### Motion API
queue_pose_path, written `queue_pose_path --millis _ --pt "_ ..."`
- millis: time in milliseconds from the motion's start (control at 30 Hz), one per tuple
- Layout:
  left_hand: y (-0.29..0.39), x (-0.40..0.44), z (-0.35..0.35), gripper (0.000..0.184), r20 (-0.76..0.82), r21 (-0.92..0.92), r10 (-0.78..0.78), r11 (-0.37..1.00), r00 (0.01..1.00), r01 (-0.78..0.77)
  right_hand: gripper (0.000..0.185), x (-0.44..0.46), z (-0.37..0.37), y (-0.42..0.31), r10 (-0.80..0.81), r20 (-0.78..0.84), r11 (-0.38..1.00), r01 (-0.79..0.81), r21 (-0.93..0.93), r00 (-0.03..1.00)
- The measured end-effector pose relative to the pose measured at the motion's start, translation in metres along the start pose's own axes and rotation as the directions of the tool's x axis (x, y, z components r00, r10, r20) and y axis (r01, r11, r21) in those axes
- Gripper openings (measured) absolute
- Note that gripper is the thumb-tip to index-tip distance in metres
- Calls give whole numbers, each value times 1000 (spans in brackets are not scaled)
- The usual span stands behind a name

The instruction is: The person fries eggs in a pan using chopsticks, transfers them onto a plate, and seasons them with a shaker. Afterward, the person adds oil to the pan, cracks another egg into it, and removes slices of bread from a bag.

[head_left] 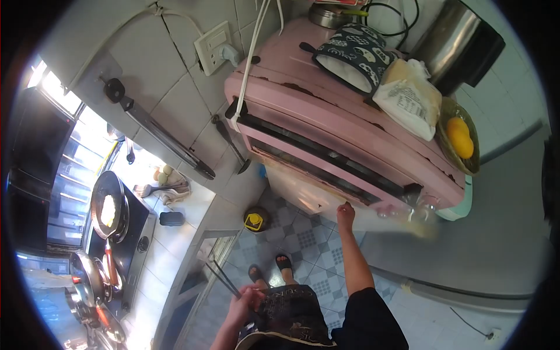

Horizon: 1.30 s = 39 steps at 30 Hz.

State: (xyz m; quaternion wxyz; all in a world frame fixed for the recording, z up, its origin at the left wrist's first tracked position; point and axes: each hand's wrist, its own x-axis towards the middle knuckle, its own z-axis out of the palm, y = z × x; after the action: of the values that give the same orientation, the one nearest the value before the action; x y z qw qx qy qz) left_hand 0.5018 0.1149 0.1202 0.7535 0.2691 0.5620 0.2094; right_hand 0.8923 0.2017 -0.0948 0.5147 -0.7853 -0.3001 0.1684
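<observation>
Referencing a clock face centred on the head view, we locate our right hand near 4 o'clock and our left hand between 6 and 7 o'clock. We have the left hand closed around a pair of chopsticks, with the tips directed toward 10 o'clock from the fingers. We have the right hand at the edge of the pale panel below the front of the pink oven, its fingers curled; we cannot tell whether they grip that edge or only touch it. We find the oven from 12 to 3 o'clock, set at a slant. On its top we note, clockwise, a patterned oven mitt at 1 o'clock, a plastic bag at 2 o'clock, touching the mitt, and a bowl between 2 and 3 o'clock, carrying yellow fruit. Near 9 o'clock we see a frying pan on the black stove, with pale food lying inside and its handle pointing to 6 o'clock. Between 8 and 9 o'clock we identify a small dark box on the white worktop. At 10 o'clock we observe tongs hanging against the tiled wall.
</observation>
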Motion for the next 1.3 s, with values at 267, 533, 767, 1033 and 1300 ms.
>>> queue_pose_path --millis 267,533,767,1033,1300 --pt "1 96 48 31 284 -55 102 994 953 -90 13 -135 33 -32 113 425 978 -176 112 898" --pt "-29 184 66 53 118 -222 173 964 978 -144 12 -103 71 -51 -303 822 867 497 28 482" --pt "-28 176 71 57 293 -36 289 956 911 -291 29 20 59 41 -206 489 232 528 -817 847" --pt "-17 160 60 49 387 -73 194 981 901 -180 24 -128 27 23 587 596 91 687 -721 547" --pt "-27 134 43 32 391 -83 271 962 880 -259 18 -38 -6 36 75 196 580 118 -806 978"
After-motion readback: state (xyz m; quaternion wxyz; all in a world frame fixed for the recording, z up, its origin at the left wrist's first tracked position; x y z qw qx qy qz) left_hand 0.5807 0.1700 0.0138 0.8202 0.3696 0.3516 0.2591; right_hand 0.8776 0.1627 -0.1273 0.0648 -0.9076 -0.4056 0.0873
